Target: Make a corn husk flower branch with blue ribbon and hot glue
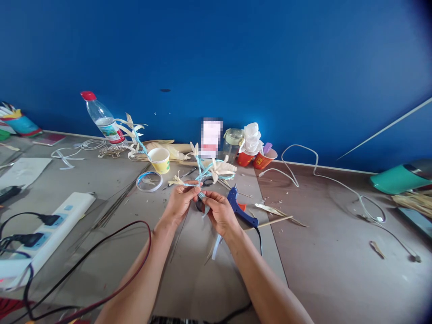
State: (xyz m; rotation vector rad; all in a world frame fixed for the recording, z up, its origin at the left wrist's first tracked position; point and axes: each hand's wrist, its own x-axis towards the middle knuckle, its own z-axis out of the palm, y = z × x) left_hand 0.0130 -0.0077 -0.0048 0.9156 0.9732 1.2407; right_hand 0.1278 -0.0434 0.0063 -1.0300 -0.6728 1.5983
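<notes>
In the middle of the table, my left hand (182, 201) pinches the stem of a handmade flower branch (200, 167), which has pale, husk-like petals and light blue wrapped stems. Close beside it, my right hand (218, 209) is closed on a light blue strip (205, 210) at the branch's lower end. Part of the strip hangs below the fingers. My fingertips hide the spot where strip and stem meet. A blue glue gun (240, 208) lies just right of my right hand. A roll of tape (149, 181) sits to the left.
A yellow paper cup (159, 160) holds a similar flower branch (135, 132). Behind stand a plastic bottle (110, 123), a glass jar (232, 144) and red cups (264, 159). A power strip (64, 225) with black cables lies left. A white cable (337, 180) crosses the right side.
</notes>
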